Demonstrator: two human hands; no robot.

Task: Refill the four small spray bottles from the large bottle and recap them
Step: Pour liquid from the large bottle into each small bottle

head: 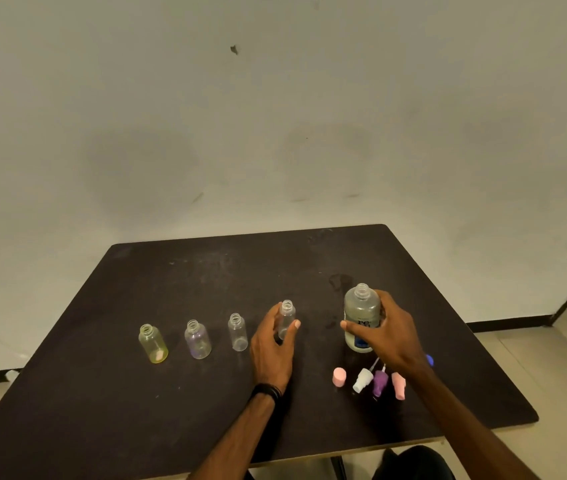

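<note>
Several small uncapped bottles stand in a row on the dark table (171, 403): a yellowish one (153, 344), a purplish one (197, 339), a clear one (238, 332) and a fourth clear one (286, 317). My left hand (272, 344) holds that fourth bottle between thumb and fingers. My right hand (391, 329) grips the large uncapped bottle (361, 315), which stands upright with a blue-and-white label. In front of it lie the spray heads: a pink cap (339, 376), a white one (362, 380), a purple one (380, 382) and a pink one (398, 385).
A small blue cap (429, 359) peeks out behind my right wrist. Wet patches (339, 282) mark the table behind the large bottle. The table's right edge runs close to the spray heads; a wall stands behind the far edge.
</note>
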